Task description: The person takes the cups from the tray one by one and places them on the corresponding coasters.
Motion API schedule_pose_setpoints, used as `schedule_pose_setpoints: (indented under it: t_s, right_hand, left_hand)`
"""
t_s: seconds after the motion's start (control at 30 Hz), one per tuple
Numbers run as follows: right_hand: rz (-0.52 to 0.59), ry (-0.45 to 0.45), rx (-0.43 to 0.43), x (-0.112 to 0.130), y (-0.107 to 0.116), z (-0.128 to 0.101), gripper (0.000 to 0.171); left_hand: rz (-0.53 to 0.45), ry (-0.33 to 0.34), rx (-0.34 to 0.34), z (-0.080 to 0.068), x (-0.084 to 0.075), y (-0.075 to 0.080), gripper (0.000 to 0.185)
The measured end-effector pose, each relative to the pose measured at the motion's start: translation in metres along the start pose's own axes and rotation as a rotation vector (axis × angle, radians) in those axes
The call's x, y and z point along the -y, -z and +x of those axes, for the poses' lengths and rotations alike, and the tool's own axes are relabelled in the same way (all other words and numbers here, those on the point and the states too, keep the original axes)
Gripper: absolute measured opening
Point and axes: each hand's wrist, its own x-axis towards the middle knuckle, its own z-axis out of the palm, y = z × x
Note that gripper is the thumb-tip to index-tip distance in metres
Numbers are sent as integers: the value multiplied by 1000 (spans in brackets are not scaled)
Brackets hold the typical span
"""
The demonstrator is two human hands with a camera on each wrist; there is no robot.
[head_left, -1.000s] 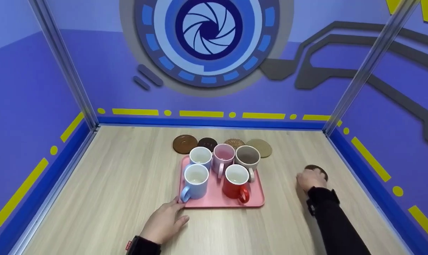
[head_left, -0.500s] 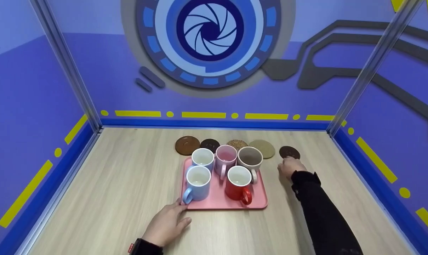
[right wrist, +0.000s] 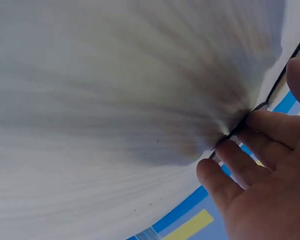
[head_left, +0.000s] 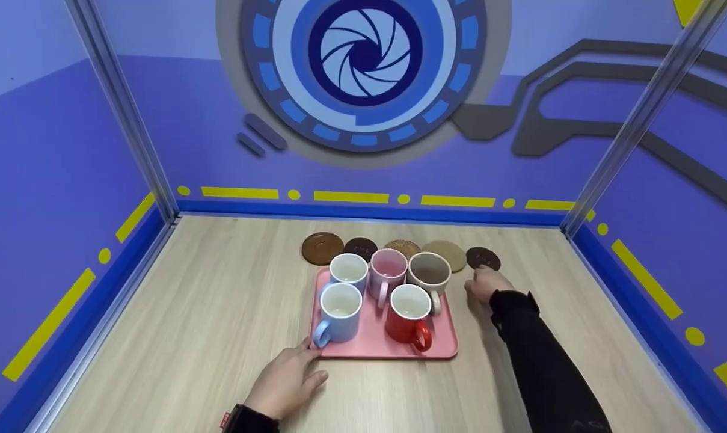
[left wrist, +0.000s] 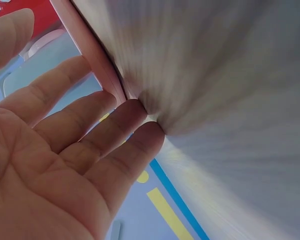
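My left hand (head_left: 286, 380) lies at the near-left corner of a pink tray (head_left: 372, 346), its extended fingertips touching the rim. In the left wrist view, the fingers (left wrist: 70, 130) are fairly straight along the tray edge. The tray carries two light blue mugs, a pink mug (head_left: 388, 267), a taupe mug (head_left: 429, 273) and a red mug (head_left: 404, 322). My right hand (head_left: 489, 284) reaches to the near edge of a dark brown coaster (head_left: 483, 257), fingertips on it. In the right wrist view, its fingers (right wrist: 240, 165) stretch to the coaster's thin dark edge at the tabletop.
Behind the mugs, a row of round coasters runs along the table: a brown one (head_left: 322, 248), a dark one (head_left: 361, 248), a woven one (head_left: 403, 246) and a beige one (head_left: 446, 255). Purple-blue panels wall the table (head_left: 231, 300) at the back and sides.
My right hand has slid the dark brown coaster back and left across the table, to the right end of the coaster row. The left hand has stayed at the tray corner.
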Motion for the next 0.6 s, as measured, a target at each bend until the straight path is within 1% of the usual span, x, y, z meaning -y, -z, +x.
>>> schedule_pose_setpoints:
  t_s: [0.03, 0.13, 0.2, 0.27, 0.33, 0.37, 0.4, 0.43, 0.5, 0.53, 0.6]
  right_hand:
    - [9, -5, -18, -2, -1, -1, 45]
    - [72, -7, -138, -7, -5, -5, 47]
    - [161, -12, -224, -5, -7, -13, 48]
    - [266, 0, -279, 1, -8, -26, 47]
    - [368, 17, -284, 12, -11, -44, 43]
    - [400, 28, -279, 17, -13, -54, 40]
    - [409, 43, -265, 22, -17, -66, 37]
    - [407, 61, -249, 27, -21, -77, 33]
    - [357, 118, -228, 35, -30, -99, 25]
    - [316, 154, -221, 38, -35, -108, 22]
    - [218, 240, -227, 42, -43, -125, 17]
  left_hand:
    - [-1, 0, 2, 0, 0, -1, 50]
    - [0, -8, 6, 2, -1, -2, 50]
    - [-10, -11, 13, 2, -1, -2, 50]
    - [-32, 1, 25, 3, -1, -1, 51]
    - [-57, 29, 29, 3, -1, 0, 52]
    - [-72, 48, 29, 4, -1, 2, 52]
    - [-83, 62, 21, 4, 0, 3, 52]
    - [-90, 77, 3, 4, 0, 5, 50]
    - [-91, 94, -67, 6, 0, 10, 42]
    - [-90, 98, -113, 8, -1, 14, 39]
    - [-89, 82, -222, 16, -1, 22, 30]
